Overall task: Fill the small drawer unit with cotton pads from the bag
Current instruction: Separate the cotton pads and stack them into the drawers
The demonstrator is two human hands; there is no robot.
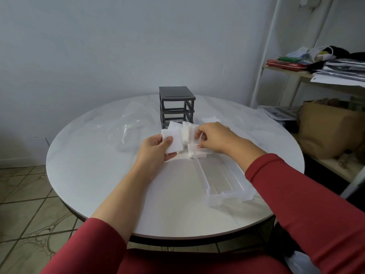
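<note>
Cotton pads held fanned in left grip, thumb clamped on top; right grip pinches further pads, probably gathering a stack for the removed drawer nearby.

View from the wearer's own head, looking down at two arms. The left hand and right hand are bare. Both arms wear long sleeves in plain deep red, made of a smooth, matte cloth with soft folds. The left sleeve ends far up the arm, leaving the left forearm uncovered. The right sleeve reaches closer to the wrist and ends in a soft, rounded cuff edge. The same red garment fills the bottom edge between the arms; whether it covers lap or torso is unclear.
</note>
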